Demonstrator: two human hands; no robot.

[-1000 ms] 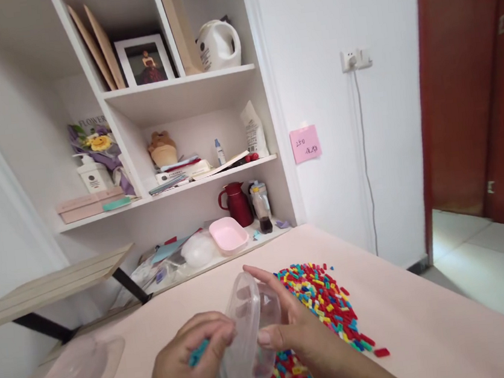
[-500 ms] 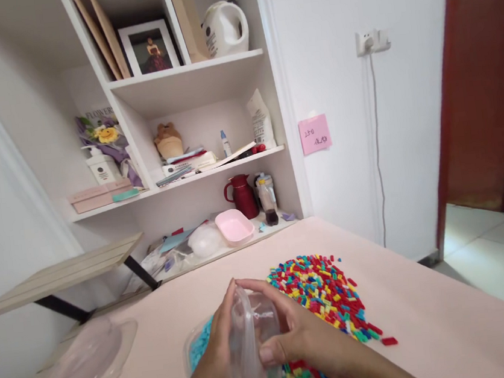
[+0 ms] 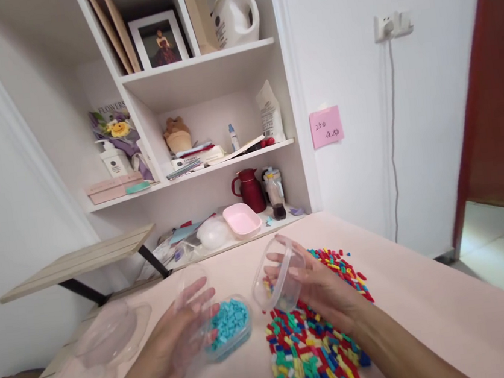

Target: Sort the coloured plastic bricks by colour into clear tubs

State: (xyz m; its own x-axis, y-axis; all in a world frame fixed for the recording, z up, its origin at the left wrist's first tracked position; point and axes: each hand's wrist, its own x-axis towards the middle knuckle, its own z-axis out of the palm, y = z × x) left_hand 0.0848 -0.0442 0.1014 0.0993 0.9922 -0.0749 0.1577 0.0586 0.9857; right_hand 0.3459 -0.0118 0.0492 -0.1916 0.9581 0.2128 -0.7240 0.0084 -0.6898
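Observation:
My right hand (image 3: 305,274) grips a clear plastic box (image 3: 264,294), tilted with its open mouth toward the left, above the table. My left hand (image 3: 189,317) holds a see-through lid (image 3: 188,281), its outline faint and blurred, apart from the box. Between and below the hands stands a clear container of light blue building blocks (image 3: 233,318); my left fingers overlap its left side in view. Under my right hand and forearm spreads a heap of small mixed-colour blocks (image 3: 311,352) in red, yellow, green and blue, partly hidden by the arm.
Transparent tubs (image 3: 109,338) rest at the left of the pink tabletop (image 3: 430,314). A small wooden ledge (image 3: 82,257) stands behind them. At the back, a shelf unit (image 3: 201,61) holds a pink basin (image 3: 241,219), a red jug (image 3: 251,190) and a bottle (image 3: 275,197).
The lid and the box, held together before, are now apart. My left hand has moved left with the lid; my right has moved up and right with the box, uncovering the blue blocks.

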